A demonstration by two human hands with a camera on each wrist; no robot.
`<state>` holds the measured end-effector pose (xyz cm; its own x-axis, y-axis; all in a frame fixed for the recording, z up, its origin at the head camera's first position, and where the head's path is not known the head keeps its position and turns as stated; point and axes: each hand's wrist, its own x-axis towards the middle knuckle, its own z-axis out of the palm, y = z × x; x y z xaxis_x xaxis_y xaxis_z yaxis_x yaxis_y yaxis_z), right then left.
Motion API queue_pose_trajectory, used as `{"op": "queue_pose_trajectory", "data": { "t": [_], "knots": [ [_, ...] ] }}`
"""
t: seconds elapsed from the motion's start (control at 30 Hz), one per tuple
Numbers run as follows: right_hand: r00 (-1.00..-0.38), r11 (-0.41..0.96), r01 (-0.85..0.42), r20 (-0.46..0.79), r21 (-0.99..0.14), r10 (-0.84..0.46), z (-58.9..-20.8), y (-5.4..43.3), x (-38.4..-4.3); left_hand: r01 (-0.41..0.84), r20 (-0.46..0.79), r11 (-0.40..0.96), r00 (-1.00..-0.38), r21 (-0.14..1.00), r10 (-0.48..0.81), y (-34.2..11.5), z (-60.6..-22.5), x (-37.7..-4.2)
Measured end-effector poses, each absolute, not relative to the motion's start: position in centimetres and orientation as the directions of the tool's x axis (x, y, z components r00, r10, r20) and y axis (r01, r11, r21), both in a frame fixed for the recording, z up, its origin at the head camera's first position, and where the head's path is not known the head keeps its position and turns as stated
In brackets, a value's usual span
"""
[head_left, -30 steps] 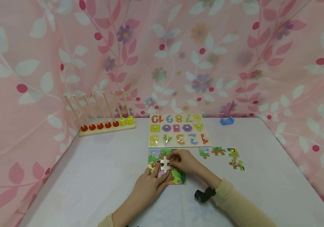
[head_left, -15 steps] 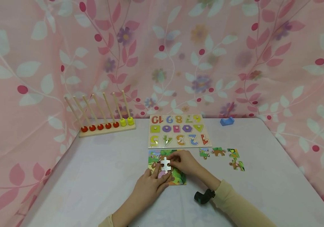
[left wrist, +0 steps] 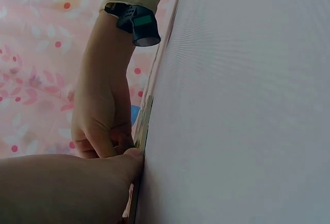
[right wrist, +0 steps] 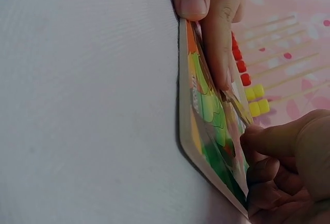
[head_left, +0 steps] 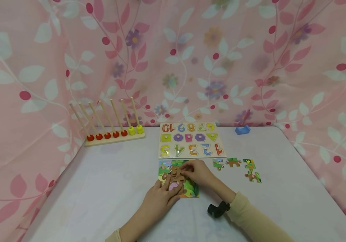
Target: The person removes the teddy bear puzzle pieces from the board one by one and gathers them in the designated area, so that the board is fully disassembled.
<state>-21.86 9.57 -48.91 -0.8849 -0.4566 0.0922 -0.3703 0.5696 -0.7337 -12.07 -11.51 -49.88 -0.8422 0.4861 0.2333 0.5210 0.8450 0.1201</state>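
Observation:
A brown jigsaw piece lies tilted over the bear picture of the puzzle board. My right hand pinches this piece at its right edge between thumb and index finger; the right wrist view shows the piece raised a little at that side. My left hand rests on the lower left of the board with its fingers extended, the index fingertip at the piece's left side. In the right wrist view, the left thumb presses the board's near edge.
Several loose jigsaw pieces lie right of the board. Behind it is a wooden number-and-shape board. A peg rack with red and yellow beads stands at the back left, a blue block at the back right.
Seen from the head, the piece's face has gone from bright silvery glare to brown, so its tilt has changed slightly. Both hands stay almost in place.

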Motion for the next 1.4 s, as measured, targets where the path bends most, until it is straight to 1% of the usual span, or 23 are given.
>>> {"op": "queue_pose_trajectory", "data": {
  "t": [0.2,0.43,0.8,0.97,1.1,1.4],
  "knots": [
    [-0.895,0.566,-0.351,0.089,-0.746,-0.437,-48.7,9.9,-21.8,0.532,0.243,0.837,-0.835,0.128,0.493,-11.5,-49.9,-12.0],
    [-0.913,0.559,-0.323,0.095,-0.764,-0.397,-47.2,11.1,-21.6,0.520,0.241,0.842,-0.843,0.141,0.480,-11.5,-49.7,-11.9],
    [-0.966,0.590,-0.208,0.069,-0.780,-0.250,-46.4,16.5,-21.1,0.516,0.258,0.841,-0.845,0.164,0.468,-11.4,-49.5,-11.8],
    [-0.981,0.610,-0.153,0.043,-0.778,-0.191,-46.8,19.0,-20.9,0.498,0.233,0.847,-0.860,0.186,0.455,-11.3,-49.5,-11.8],
    [-0.987,0.610,-0.126,0.034,-0.783,-0.160,-47.0,20.8,-20.7,0.485,0.216,0.847,-0.870,0.218,0.443,-11.3,-49.6,-11.9],
    [-0.990,0.608,-0.123,0.058,-0.784,-0.127,-47.1,23.7,-20.2,0.465,0.159,0.845,-0.885,0.265,0.437,-11.6,-49.2,-11.9]
  ]
}}
